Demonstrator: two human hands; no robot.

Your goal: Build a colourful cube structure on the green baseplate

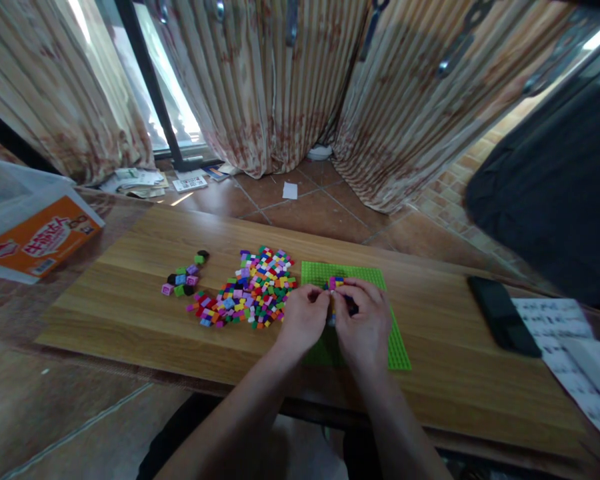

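Observation:
A green studded baseplate (399,347) lies on the wooden table, partly covered by both hands. On it stand some coloured toy bricks (337,281), mostly hidden behind my fingers. My left hand (304,319) is closed over the plate's left half, thumb and forefinger pinched at the bricks. Close beside it, my right hand (364,323) curls over the bricks, its thumb and fingertips drawn together. Whatever small piece lies between the fingertips is too hidden to name. Just left of the plate spreads a heap of small multicoloured bricks (260,287).
A smaller group of larger bricks (180,280) lies farther left on the table (130,293). At the right end are a black phone (504,317) and a printed sheet (555,327). An orange and white bag (40,233) stands at the left, with curtains (275,87) behind.

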